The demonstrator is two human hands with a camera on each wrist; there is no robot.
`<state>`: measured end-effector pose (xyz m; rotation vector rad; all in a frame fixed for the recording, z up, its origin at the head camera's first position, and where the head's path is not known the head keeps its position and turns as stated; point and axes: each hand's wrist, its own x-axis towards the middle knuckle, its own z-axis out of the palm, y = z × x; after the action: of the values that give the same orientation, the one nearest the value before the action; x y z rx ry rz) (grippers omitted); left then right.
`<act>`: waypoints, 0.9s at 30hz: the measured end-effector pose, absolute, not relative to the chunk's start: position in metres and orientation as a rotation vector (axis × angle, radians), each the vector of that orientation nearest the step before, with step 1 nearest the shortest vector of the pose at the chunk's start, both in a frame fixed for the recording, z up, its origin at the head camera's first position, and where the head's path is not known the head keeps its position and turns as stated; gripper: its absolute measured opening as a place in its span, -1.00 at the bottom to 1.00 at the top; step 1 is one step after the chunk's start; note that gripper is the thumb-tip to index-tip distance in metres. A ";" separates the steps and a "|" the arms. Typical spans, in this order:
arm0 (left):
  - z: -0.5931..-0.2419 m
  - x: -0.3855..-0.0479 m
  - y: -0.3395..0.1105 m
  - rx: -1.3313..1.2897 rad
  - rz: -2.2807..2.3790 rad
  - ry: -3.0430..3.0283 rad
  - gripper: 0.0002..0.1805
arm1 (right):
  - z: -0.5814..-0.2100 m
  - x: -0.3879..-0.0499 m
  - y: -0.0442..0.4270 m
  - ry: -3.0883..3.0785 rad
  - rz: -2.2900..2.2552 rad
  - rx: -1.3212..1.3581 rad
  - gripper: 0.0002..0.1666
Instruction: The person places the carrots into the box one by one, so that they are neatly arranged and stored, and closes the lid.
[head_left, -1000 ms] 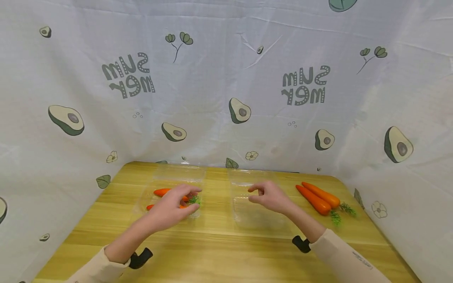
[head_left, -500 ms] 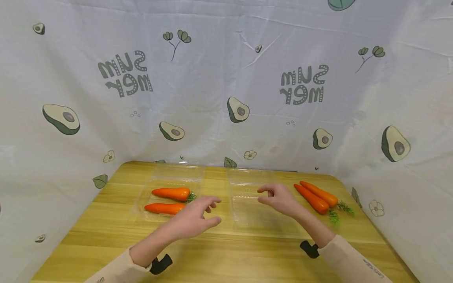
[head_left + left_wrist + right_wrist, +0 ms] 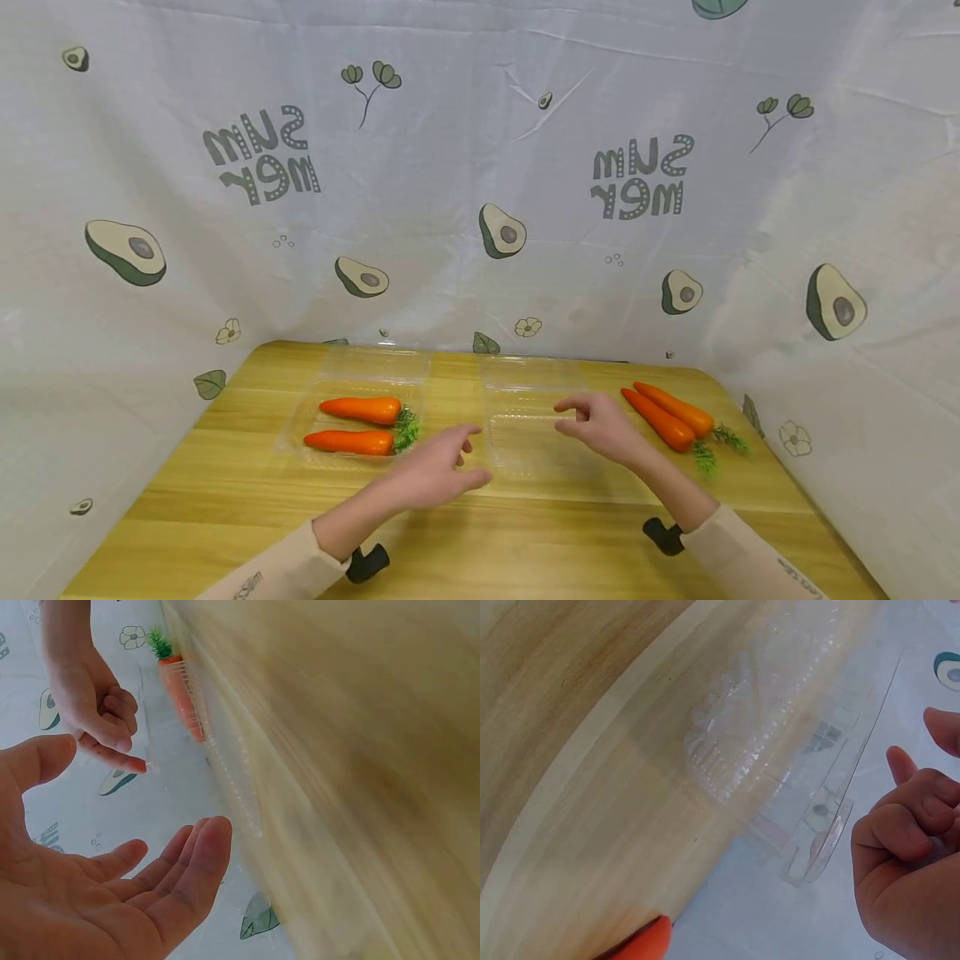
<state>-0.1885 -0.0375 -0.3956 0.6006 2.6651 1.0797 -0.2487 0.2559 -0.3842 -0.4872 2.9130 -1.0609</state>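
Two orange carrots with green tops, an upper carrot (image 3: 362, 409) and a lower carrot (image 3: 349, 442), lie side by side in the left clear plastic container (image 3: 288, 433). My left hand (image 3: 431, 473) hovers just right of it, thumb and fingers spread apart, holding nothing. Above the right clear container (image 3: 517, 446), which has no carrot in it, is my right hand (image 3: 603, 429). Its thumb and index finger reach forward, apart, while the other fingers bend loosely around nothing. Two more carrots, a front carrot (image 3: 660, 421) and a back carrot (image 3: 675, 408), rest on the table to the right.
Both containers have a hinged lid folded back, the left lid (image 3: 375, 362) and the right lid (image 3: 528, 372), near the rear edge. A wood-grain table (image 3: 517, 550) lies beneath. White printed cloth (image 3: 450, 150) encloses the back and sides.
My left hand has moved right, away from above the left container, so both carrots there are uncovered. My right hand has shifted slightly to the right.
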 end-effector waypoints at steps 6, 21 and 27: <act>-0.401 -0.190 -0.029 0.555 1.126 2.663 -0.13 | -0.385 -0.246 0.258 2.880 -1.116 -0.450 -0.59; -0.419 -0.205 -0.014 0.497 1.234 2.684 -0.11 | -0.390 -0.242 0.264 2.872 -1.122 -0.423 -0.58; -0.422 -0.208 -0.009 0.466 1.260 2.687 -0.13 | -0.389 -0.239 0.265 2.871 -1.147 -0.426 -0.57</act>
<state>-0.2076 -0.0087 -0.4221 0.4663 2.6874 1.2600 -0.2385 0.2648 -0.3886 -0.4255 2.8708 -1.1469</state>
